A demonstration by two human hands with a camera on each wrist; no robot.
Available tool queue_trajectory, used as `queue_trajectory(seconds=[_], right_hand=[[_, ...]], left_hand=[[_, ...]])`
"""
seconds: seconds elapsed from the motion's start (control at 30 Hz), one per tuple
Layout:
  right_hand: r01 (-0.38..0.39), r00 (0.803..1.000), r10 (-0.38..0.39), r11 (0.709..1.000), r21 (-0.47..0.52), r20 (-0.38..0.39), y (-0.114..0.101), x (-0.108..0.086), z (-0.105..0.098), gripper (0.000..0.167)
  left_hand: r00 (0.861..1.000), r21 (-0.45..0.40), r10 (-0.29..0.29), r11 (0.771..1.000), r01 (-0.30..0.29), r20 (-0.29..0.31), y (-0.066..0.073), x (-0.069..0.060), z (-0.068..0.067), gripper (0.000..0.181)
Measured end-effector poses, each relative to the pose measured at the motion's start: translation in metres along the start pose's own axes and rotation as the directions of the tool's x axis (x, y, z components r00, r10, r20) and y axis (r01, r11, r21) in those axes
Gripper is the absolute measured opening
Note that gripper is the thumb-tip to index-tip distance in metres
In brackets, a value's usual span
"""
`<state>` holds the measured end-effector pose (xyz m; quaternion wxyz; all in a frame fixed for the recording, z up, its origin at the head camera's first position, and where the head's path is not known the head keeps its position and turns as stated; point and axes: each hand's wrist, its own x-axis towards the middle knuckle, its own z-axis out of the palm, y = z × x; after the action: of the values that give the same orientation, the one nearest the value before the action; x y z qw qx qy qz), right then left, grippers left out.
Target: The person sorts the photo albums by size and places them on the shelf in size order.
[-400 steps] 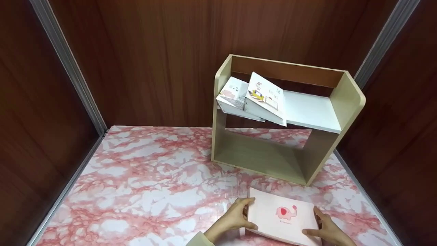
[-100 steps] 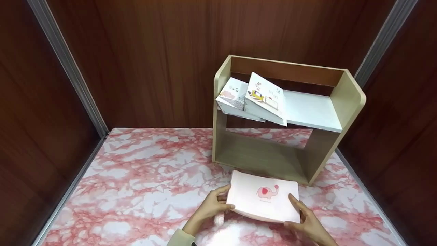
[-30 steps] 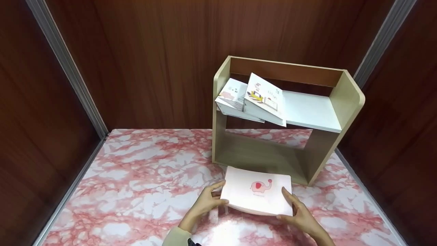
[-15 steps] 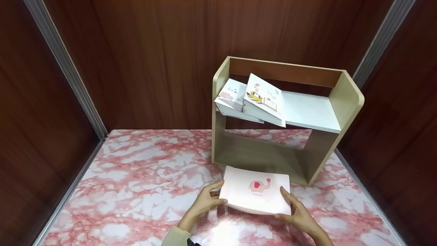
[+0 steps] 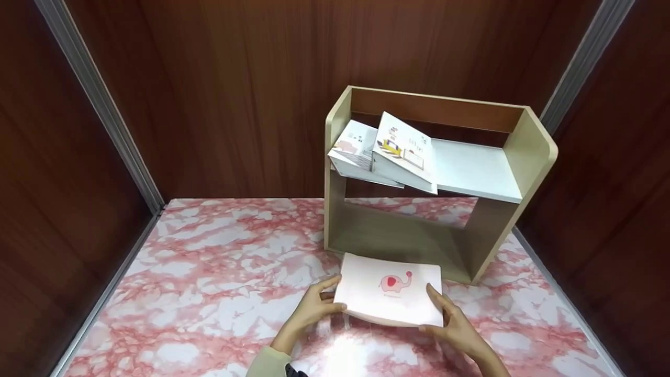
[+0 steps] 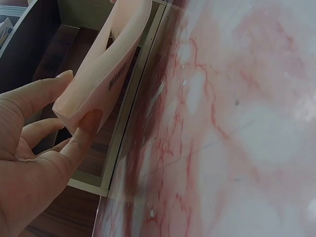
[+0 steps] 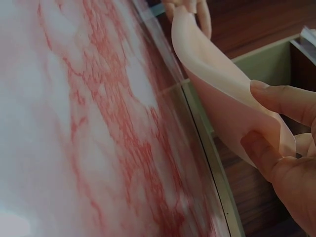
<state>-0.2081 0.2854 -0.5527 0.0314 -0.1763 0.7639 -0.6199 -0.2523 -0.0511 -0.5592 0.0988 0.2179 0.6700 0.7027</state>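
Note:
A thin, floppy pale pink notebook (image 5: 390, 293) with an elephant on its cover is held off the table in front of the shelf's lower opening. My left hand (image 5: 314, 308) pinches its left end, with the thumb on the near edge. At the opposite end, my right hand (image 5: 454, 323) pinches the right edge in the same way. Both wrist views show the notebook (image 6: 106, 66) bowed between the hands, its pages parting a little. A barcode is visible near the left fingers. Some fingertips are hidden beneath the notebook (image 7: 227, 98).
A small wooden two-tier shelf (image 5: 515, 230) stands behind the notebook. On its upper tier, a thick white book (image 5: 405, 149) leans over another white book (image 5: 356, 149), both jutting past the front edge. Dark wood-grain walls surround the pink marbled table (image 5: 209, 293).
Since the earliest frame, both hands have raised the notebook and carried it left and towards the shelf. Over the last second it has drifted only slightly left and forward. The shelf books stay put.

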Motion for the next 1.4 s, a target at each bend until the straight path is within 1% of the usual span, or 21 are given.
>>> queue_trajectory(seconds=[0.13,0.27,0.33,0.53,0.77,0.87,1.0,1.13,1.23,1.3,1.4], right_hand=[[0.038,0.999,-0.038,0.999,-0.006,0.027,0.002,0.001,-0.001,0.09],[0.053,0.997,-0.054,0.998,0.014,0.05,0.003,0.002,-0.002,0.091],[0.036,0.998,-0.038,0.999,0.024,0.055,0.003,0.002,-0.002,0.092],[0.031,0.997,-0.033,0.999,0.027,0.067,0.002,0.005,-0.002,0.093],[-0.023,0.999,0.023,1.0,-0.002,0.046,-0.001,0.007,-0.001,0.093],[-0.016,0.999,0.016,1.0,-0.004,0.042,0.0,0.008,0.0,0.093],[-0.001,0.999,0.001,1.0,-0.006,0.039,0.002,0.01,0.0,0.092],[0.002,1.0,-0.001,1.0,-0.011,0.018,0.004,0.011,0.001,0.091],[0.008,1.0,-0.008,1.0,-0.014,0.006,0.004,0.013,0.002,0.09],[0.014,1.0,-0.014,1.0,-0.006,0.004,0.004,0.014,0.002,0.091],[0.017,1.0,-0.017,1.0,0.007,0.006,0.003,0.016,0.002,0.091]], left_hand=[[1.0,-0.012,0.002,1.0,-0.002,0.009,-0.001,0.0,-0.001,0.072],[1.0,-0.046,0.002,0.999,-0.001,0.01,-0.002,0.001,-0.001,0.072],[1.0,-0.039,0.001,0.999,-0.001,0.003,-0.002,0.001,-0.002,0.071],[1.0,0.007,0.007,1.0,-0.007,-0.017,-0.002,0.001,-0.002,0.069],[1.0,0.013,0.001,1.0,-0.001,-0.013,-0.001,0.002,-0.004,0.069],[1.0,0.012,0.006,1.0,-0.006,-0.014,-0.001,0.003,-0.005,0.068],[0.999,0.014,0.029,0.999,-0.028,-0.017,-0.001,0.005,-0.006,0.068],[0.999,0.016,0.038,0.999,-0.037,-0.02,-0.001,0.007,-0.008,0.068],[0.998,0.021,0.049,0.999,-0.048,-0.027,0.001,0.008,-0.008,0.066],[0.997,0.034,0.063,0.997,-0.062,-0.032,0.008,0.007,-0.008,0.065],[0.997,0.054,0.069,0.996,-0.067,-0.035,0.018,0.005,-0.006,0.063]])
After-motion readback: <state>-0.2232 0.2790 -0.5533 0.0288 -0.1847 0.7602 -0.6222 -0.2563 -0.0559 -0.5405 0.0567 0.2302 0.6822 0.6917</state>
